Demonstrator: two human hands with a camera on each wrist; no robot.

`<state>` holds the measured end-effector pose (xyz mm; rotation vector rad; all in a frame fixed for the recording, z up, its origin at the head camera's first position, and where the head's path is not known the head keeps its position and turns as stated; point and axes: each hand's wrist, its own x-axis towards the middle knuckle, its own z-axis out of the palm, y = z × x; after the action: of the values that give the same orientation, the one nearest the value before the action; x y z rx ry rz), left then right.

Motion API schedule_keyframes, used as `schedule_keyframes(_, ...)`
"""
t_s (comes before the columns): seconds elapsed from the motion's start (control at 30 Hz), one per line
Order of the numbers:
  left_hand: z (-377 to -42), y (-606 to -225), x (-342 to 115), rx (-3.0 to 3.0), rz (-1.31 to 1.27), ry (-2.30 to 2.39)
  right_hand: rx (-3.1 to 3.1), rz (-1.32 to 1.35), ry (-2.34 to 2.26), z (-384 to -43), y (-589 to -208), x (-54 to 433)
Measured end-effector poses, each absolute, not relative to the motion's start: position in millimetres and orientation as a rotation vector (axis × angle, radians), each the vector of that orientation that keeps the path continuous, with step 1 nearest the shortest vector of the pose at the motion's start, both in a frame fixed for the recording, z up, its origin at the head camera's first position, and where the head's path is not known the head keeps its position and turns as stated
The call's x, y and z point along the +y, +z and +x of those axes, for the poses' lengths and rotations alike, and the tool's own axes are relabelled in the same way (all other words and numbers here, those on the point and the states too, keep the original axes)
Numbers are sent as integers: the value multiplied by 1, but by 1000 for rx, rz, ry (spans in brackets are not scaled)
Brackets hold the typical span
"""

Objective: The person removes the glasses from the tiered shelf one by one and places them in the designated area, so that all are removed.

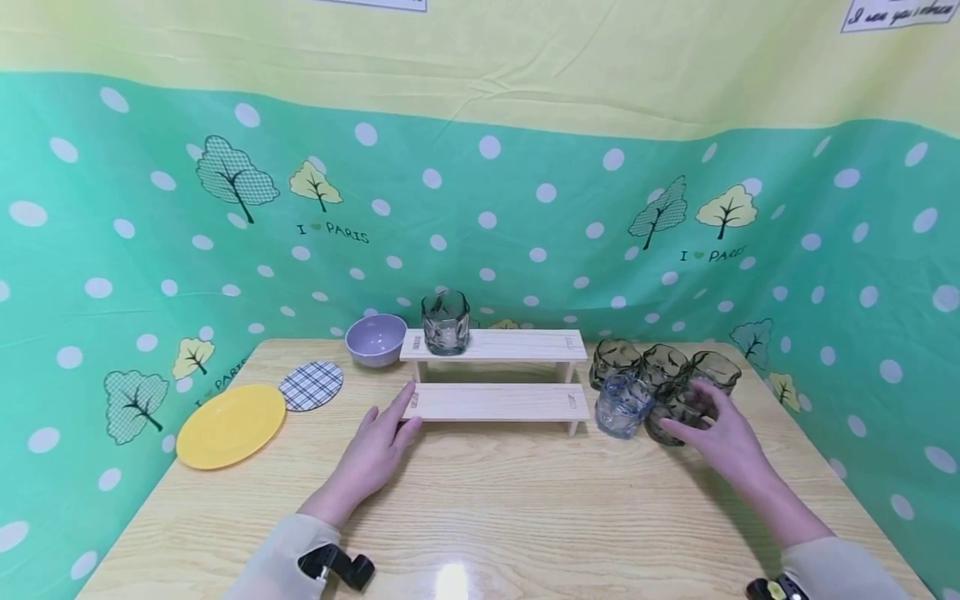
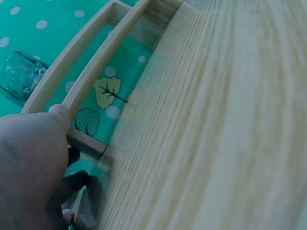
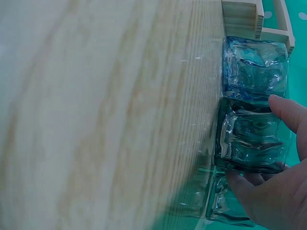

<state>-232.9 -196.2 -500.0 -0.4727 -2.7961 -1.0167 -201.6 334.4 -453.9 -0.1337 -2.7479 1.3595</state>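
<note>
On the table is a pale wooden two-tier rack (image 1: pixel 495 402), with a clear grey glass (image 1: pixel 446 325) upright on the left end of its upper board. My left hand (image 1: pixel 371 450) touches the left end of the lower board, fingers fairly straight; in the left wrist view its thumb lies against a board edge. At the right, my right hand (image 1: pixel 731 437) holds the front dark grey glass (image 3: pixel 252 139), thumb on one side and fingers on the other. A bluish glass (image 1: pixel 622 406) stands beside it, close to the rack. Part of the held glass is hidden by the hand.
Behind the held glass stand more dark grey glasses (image 1: pixel 663 364), close together. Left of the rack are a purple bowl (image 1: pixel 377 342), a checked round mat (image 1: pixel 311 386) and a yellow plate (image 1: pixel 232 427). A green patterned cloth (image 1: pixel 517 208) hangs behind the wooden table (image 1: pixel 525 508).
</note>
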Motion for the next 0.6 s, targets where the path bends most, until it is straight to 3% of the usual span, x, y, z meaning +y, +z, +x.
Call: schedule_keyframes(0.6, -233, -500, -196, -2805, -475, -1017, -2785, -133, 1334, -203, -454, 335)
